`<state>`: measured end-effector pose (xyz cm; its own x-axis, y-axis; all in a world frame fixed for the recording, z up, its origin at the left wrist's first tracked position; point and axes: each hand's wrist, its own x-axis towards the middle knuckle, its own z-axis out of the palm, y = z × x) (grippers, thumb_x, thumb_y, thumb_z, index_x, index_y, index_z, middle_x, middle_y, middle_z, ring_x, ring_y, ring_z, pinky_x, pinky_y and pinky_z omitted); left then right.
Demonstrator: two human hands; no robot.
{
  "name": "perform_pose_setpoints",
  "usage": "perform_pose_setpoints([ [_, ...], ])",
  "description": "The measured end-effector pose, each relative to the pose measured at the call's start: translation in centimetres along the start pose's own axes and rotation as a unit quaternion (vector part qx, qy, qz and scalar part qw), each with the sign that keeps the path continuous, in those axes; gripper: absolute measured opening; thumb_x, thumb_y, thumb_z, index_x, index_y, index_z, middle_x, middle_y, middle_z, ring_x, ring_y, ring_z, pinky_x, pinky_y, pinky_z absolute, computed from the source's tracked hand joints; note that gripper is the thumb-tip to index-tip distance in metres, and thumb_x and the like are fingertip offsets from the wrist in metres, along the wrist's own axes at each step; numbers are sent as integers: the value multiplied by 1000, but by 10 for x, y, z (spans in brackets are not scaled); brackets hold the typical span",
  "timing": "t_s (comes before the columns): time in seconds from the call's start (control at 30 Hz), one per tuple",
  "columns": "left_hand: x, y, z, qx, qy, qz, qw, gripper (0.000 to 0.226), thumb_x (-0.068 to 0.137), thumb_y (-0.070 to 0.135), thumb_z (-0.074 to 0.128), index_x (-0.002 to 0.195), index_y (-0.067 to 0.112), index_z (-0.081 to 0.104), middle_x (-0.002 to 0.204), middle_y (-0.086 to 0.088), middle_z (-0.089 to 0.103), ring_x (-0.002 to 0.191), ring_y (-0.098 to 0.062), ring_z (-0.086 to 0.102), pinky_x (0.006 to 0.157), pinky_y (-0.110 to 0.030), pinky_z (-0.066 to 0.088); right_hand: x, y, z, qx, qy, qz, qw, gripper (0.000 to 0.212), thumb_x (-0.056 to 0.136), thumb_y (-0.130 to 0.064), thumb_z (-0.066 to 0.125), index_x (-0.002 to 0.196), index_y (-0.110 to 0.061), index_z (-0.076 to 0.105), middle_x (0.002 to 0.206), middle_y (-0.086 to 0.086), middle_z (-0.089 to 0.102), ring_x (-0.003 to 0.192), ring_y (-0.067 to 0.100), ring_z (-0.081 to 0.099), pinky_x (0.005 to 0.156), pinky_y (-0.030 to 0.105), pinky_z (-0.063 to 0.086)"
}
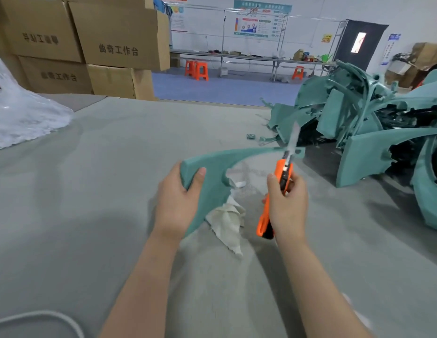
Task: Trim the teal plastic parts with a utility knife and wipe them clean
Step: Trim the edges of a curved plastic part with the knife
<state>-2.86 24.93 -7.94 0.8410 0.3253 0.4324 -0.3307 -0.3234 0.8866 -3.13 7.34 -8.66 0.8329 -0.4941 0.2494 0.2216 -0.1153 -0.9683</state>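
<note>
My left hand (178, 198) grips the wide end of a curved teal plastic part (212, 167), thumb on top, holding it above the grey table (90, 191). The part's thin arm sweeps right to a small tab. My right hand (287, 206) grips an orange and black utility knife (273, 198). Its blade (292, 140) is extended, pointing up and away, and crosses the part's thin tip. A crumpled off-white cloth (227, 220) lies on the table under the part, between my hands.
A large heap of teal plastic parts (373, 123) fills the table's right side, with small teal offcuts (251, 136) before it. Clear plastic bags (22, 113) lie at the left edge. Stacked cardboard boxes (115, 45) stand behind. A white cable (42, 318) curves at bottom left.
</note>
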Motion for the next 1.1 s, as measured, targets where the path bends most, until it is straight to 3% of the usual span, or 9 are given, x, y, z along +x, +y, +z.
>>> perform_pose_setpoints([
  [0.07, -2, 4, 1, 15, 34, 48, 998, 17, 92, 33, 62, 78, 31, 52, 67, 15, 58, 61, 7, 52, 59, -8, 39, 4, -1, -1, 35, 35, 2, 999, 12, 93, -27, 59, 101, -27, 50, 72, -6, 55, 53, 6, 57, 57, 27, 48],
  [0.17, -3, 5, 5, 30, 43, 47, 997, 23, 91, 33, 62, 77, 18, 52, 63, 6, 53, 58, -7, 44, 56, -16, 37, 5, -2, 0, 66, 36, 31, 997, 15, 91, -23, 59, 96, -24, 45, 71, -5, 50, 49, 7, 54, 56, 30, 47],
  [0.33, -7, 8, 7, 65, -73, 52, 994, 21, 88, 33, 67, 73, 30, 53, 60, 15, 55, 60, -1, 49, 57, -16, 37, 2, -8, 9, -27, -8, -69, 997, 23, 88, -23, 65, 97, -22, 44, 76, -7, 54, 68, 26, 58, 70, 46, 53],
  [0.47, -8, 11, -2, 48, -115, 74, 989, 15, 86, 35, 69, 74, 29, 61, 66, 13, 60, 62, -3, 53, 62, -22, 44, -1, -4, 17, -102, -118, -111, 982, 23, 90, -23, 65, 101, -23, 44, 75, -5, 51, 72, 24, 58, 66, 34, 49],
  [0.6, -10, 13, -4, 80, -33, 65, 994, 21, 82, 41, 72, 87, 21, 67, 76, 4, 67, 76, -20, 62, 72, -39, 51, -1, 1, 16, -131, -80, -117, 981, 23, 92, -23, 63, 101, -20, 43, 75, -6, 50, 65, 13, 51, 57, 19, 38],
  [0.73, -8, 10, -2, 88, -50, 51, 993, 20, 83, 31, 72, 92, 17, 61, 88, 3, 66, 88, -19, 61, 80, -41, 50, 0, 1, 13, -125, -102, -96, 982, 21, 93, -23, 62, 100, -20, 43, 74, -3, 51, 66, 19, 54, 60, 29, 47],
  [0.83, -7, 5, 1, 112, -49, 51, 991, 15, 86, 24, 68, 93, 16, 57, 91, 0, 64, 92, -23, 58, 82, -42, 48, -1, 0, 14, -119, -101, -88, 984, 20, 93, -22, 62, 101, -19, 43, 78, 0, 54, 72, 24, 58, 63, 27, 47],
  [1.0, -5, -2, 5, 106, -17, 12, 994, 21, 89, 27, 64, 92, 11, 52, 93, -6, 61, 90, -26, 56, 78, -41, 48, 0, -5, 9, -97, -34, -81, 991, 15, 93, -27, 60, 99, -23, 47, 100, 12, 58, 89, 32, 61, 84, 48, 51],
  [1.1, -5, -5, 8, 75, 10, 1, 997, 22, 90, 25, 64, 92, 9, 50, 94, -9, 60, 91, -28, 56, 79, -42, 47, 5, -7, 0, -102, -5, -41, 994, 17, 96, -36, 51, 84, -26, 45, 94, 9, 52, 88, 35, 59, 87, 53, 50],
])
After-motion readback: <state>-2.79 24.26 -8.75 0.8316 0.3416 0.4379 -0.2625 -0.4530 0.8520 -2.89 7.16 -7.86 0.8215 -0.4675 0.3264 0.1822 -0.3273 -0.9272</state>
